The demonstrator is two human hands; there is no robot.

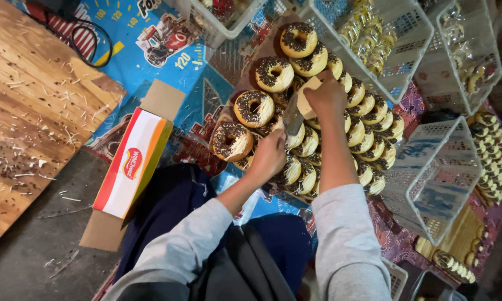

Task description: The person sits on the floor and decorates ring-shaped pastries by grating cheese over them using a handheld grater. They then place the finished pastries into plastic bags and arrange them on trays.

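Rows of doughnuts lean against each other on a brown tray (245, 72); the left row (253, 107) has chocolate sprinkles and pale shavings on top. My left hand (269, 156) grips the lower end of a metal grater (291, 118), held tilted over the doughnuts. My right hand (326, 96) presses a pale block of cheese (307, 96) against the grater's upper part. Both grey sleeves reach in from the bottom edge.
An open cardboard box (133, 161) in red, orange and white lies left of my knees. A wooden board (33, 111) strewn with shavings is at far left. White plastic baskets (429, 178) stand at the right, some holding wrapped doughnuts (368, 33). More doughnuts (493, 150) line the right edge.
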